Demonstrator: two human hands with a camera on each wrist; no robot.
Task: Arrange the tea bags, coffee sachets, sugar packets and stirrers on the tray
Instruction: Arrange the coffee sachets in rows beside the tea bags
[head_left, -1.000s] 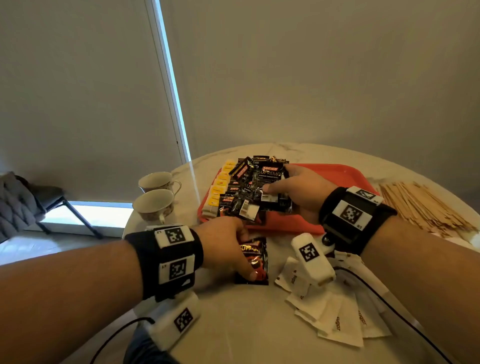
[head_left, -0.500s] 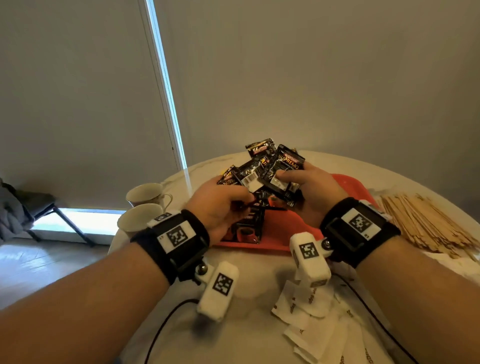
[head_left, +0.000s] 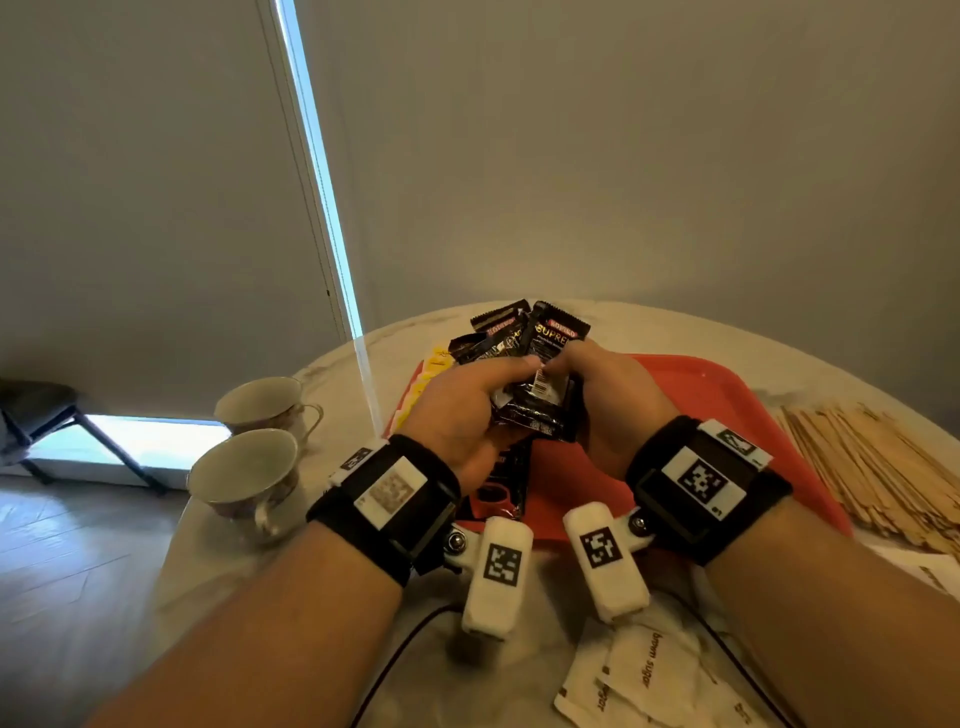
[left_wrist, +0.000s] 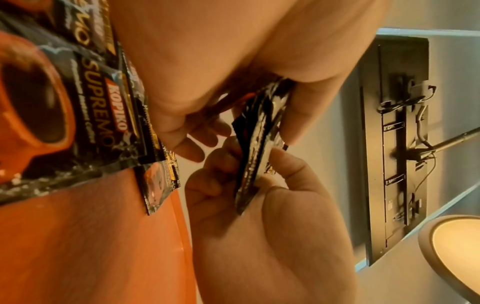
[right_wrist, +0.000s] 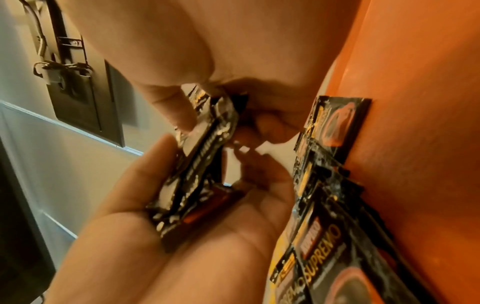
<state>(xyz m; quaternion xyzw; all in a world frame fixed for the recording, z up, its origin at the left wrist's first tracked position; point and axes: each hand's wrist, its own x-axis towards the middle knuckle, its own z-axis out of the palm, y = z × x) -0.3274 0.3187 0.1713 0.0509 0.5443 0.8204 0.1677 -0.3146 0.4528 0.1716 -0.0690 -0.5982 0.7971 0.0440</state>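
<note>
Both hands hold one bundle of black coffee sachets (head_left: 540, 353) upright above the red tray (head_left: 727, 395). My left hand (head_left: 467, 410) cups the bundle from the left with thumb and fingers curled round it. My right hand (head_left: 613, 395) pinches it from the right. The left wrist view shows the bundle (left_wrist: 262, 144) edge-on between the two thumbs. In the right wrist view the bundle (right_wrist: 202, 164) rests in the left palm (right_wrist: 182, 236). More coffee sachets (head_left: 498, 493) lie on the tray below, with yellow tea bags (head_left: 431, 369) along its left edge.
Wooden stirrers (head_left: 872, 467) lie in a heap on the table right of the tray. White brown-sugar packets (head_left: 649, 675) are scattered near the front edge. Two teacups (head_left: 244, 467) stand left of the tray by the table's rim.
My left hand took a sachet off the table and rose to join the right hand. Both lifted the sachets off the tray and now hold them as one bundle.
</note>
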